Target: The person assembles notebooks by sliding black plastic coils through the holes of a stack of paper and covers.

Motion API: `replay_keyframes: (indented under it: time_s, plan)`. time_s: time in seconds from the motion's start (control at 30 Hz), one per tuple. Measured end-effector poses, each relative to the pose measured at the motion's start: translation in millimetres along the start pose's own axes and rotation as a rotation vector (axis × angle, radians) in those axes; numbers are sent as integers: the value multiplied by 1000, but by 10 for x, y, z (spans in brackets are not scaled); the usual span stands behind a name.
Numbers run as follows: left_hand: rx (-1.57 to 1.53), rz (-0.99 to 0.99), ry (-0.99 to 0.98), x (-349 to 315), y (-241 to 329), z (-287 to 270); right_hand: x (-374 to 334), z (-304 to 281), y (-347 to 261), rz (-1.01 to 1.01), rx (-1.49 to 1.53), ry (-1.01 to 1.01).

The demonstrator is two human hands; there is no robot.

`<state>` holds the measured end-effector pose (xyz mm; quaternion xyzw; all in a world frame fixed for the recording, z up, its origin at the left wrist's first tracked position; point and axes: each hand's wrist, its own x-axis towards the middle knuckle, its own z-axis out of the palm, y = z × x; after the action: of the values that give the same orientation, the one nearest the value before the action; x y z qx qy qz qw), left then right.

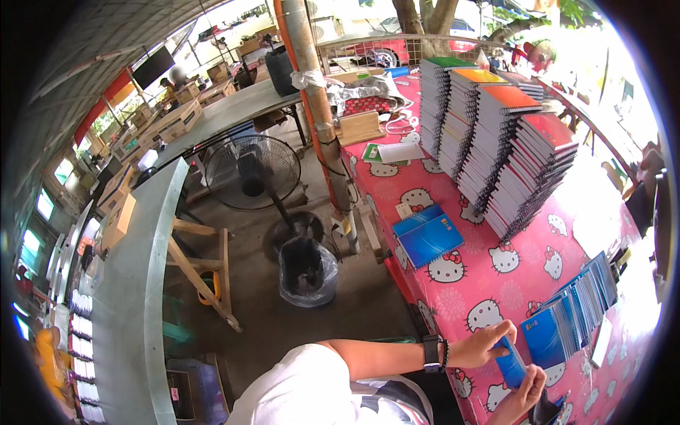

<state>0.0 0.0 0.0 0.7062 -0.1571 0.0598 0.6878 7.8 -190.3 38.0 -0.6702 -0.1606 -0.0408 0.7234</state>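
Bench [453, 297] before me, pink patterned cloth. Four tall stacks of spiral notebooks [496, 142] at its far end. Two blue booklets [428, 239] lie mid-bench, apart from the stacks. On the floor to my left: standing fan [252, 172], black-lined bin [307, 270], wooden trestle [202, 273].

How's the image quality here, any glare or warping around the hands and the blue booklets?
Head view: strong fisheye bending toward the rim; daylight blows out the upper right, beyond the notebook stacks. The left hand, right hand and blue booklet are evenly lit, slightly soft.
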Motion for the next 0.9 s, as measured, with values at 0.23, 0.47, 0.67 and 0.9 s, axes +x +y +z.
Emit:
replay_keyframes:
  time_s: [0.23,0.47,0.67,0.9]
  plan:
    - [804,415,187,-71,866,82,-76,416,-151,-10,-147,208]
    - [805,467,9,18,714,156,-157,-1004,-197,-22,-561,489]
    - [765,446,34,144,711,234,-324,-2412,-237,-47,-1676,611]
    - [819,397,50,141,740,158,-136,-2251,-280,24,-1662,580]
